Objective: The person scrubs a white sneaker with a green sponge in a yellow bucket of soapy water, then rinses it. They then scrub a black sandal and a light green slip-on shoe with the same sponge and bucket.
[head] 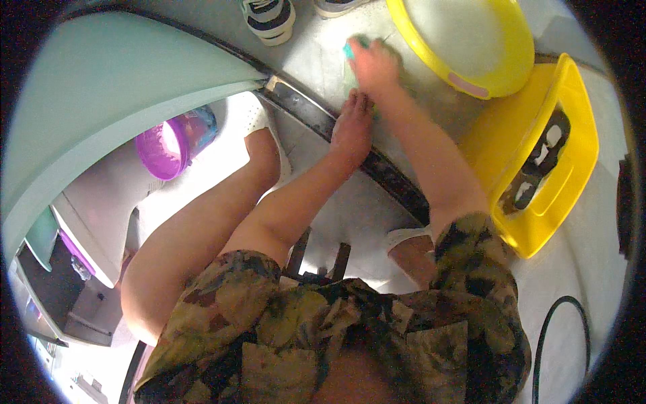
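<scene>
My right hand (377, 68) grips a small teal object (348, 49), perhaps a scrubbing brush, low over the pale floor (318, 55). Blur and my fingers hide most of its shape. A pale green flat item (349, 81) lies beneath and beside my hands; its kind is unclear. My left hand (353, 129) reaches over the dark threshold strip (303, 103), with its fingertips by the right wrist and at the edge of the green item. Whether the left fingers hold it cannot be seen.
Cloudy liquid fills a round yellow basin (462, 83) ahead right. Beside it, a yellow tub (580, 131) contains black-and-white things. Sneakers (270, 22) stand ahead. Leftward are a pale green door-like panel (136, 60) and a purple bucket (161, 149). A black cable or hose (560, 300) curves at right.
</scene>
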